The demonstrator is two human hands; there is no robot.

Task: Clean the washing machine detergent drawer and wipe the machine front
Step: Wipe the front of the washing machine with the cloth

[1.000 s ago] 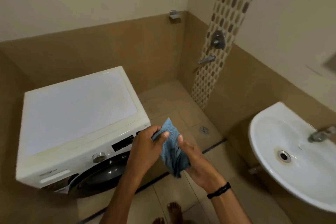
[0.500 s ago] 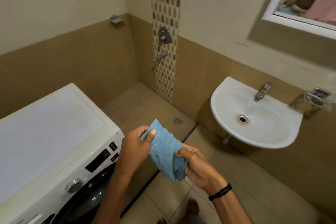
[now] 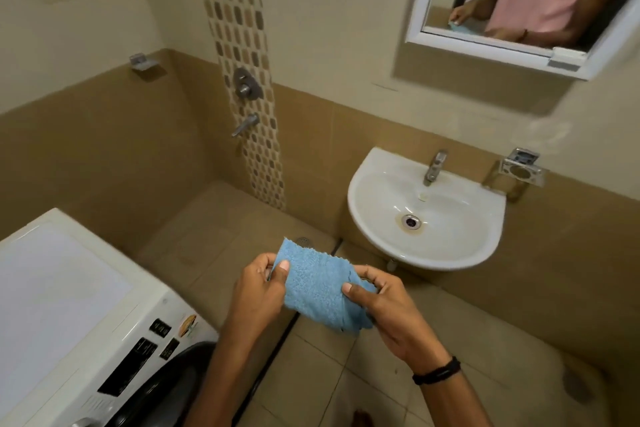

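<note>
Washer point(image 3: 69, 305) sits at my lower left, its control panel and dark door glass facing me, and I cannot pick out the detergent drawer from here. Both hands are off it. My left hand point(image 3: 258, 291) pinches one upper edge of the blue cloth point(image 3: 318, 291) between thumb and fingers; my right hand point(image 3: 384, 308) pinches the opposite edge, so the cloth is stretched flat between them in front of my body. I judge I hold it this way to open it out into a clean wiping face. The sink point(image 3: 363, 218) is just beyond the cloth, its tap point(image 3: 434, 166) within reach, so wetting it there looks like the likely next step. Nothing on the machine front has been wiped yet, as far as I can judge.
</note>
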